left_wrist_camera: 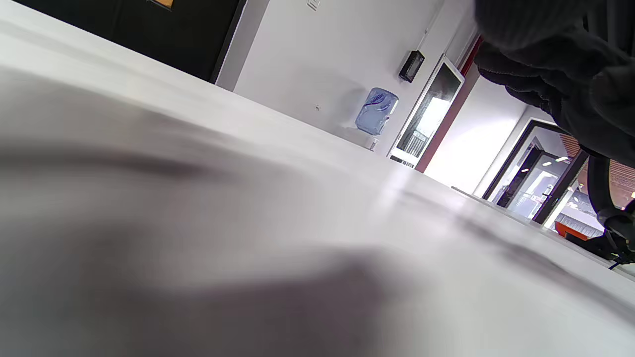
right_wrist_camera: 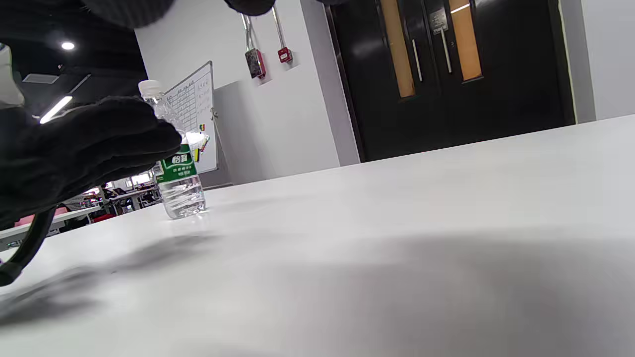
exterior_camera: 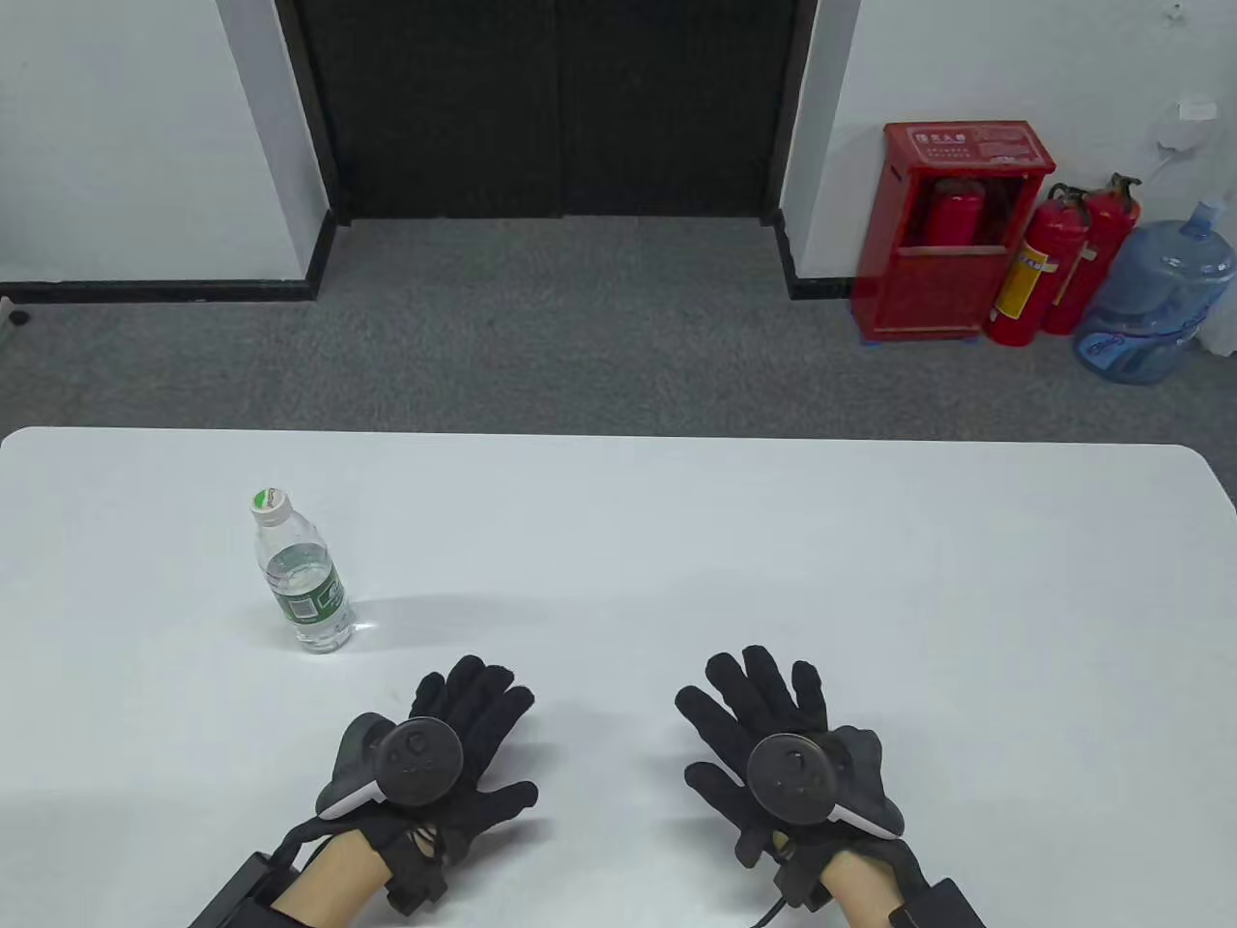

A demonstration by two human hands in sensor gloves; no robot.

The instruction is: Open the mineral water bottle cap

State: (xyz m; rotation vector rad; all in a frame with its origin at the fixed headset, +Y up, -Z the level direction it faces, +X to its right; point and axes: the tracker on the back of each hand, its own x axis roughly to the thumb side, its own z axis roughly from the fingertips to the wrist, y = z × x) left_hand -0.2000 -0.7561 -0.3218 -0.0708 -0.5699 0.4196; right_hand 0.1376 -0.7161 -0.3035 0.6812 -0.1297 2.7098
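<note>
The mineral water bottle (exterior_camera: 302,572) stands upright on the left half of the white table (exterior_camera: 773,580), its cap (exterior_camera: 271,504) on, with bare tabletop all around it and nothing between it and the hands. The left hand (exterior_camera: 440,749) lies near the table's front edge, a little nearer the camera than the bottle and to its right, apart from it; the right hand (exterior_camera: 778,749) lies farther right, well apart from the bottle. Both hands rest palm down with fingers spread, holding nothing, each with a round dark tracker on its back. In the right wrist view the bottle (right_wrist_camera: 176,163) shows beyond the left hand (right_wrist_camera: 74,153), which covers part of its neck. The bottle is clear ribbed plastic, roughly half full, with a green label band and a white cap printed green on top. The tabletop is smooth, matte and round-cornered; the gloves are black knit fabric. Beyond the table lie grey carpet, a red extinguisher cabinet (exterior_camera: 952,232), two red extinguishers (exterior_camera: 1058,261) and a blue water jug (exterior_camera: 1155,295) against the wall.
</note>
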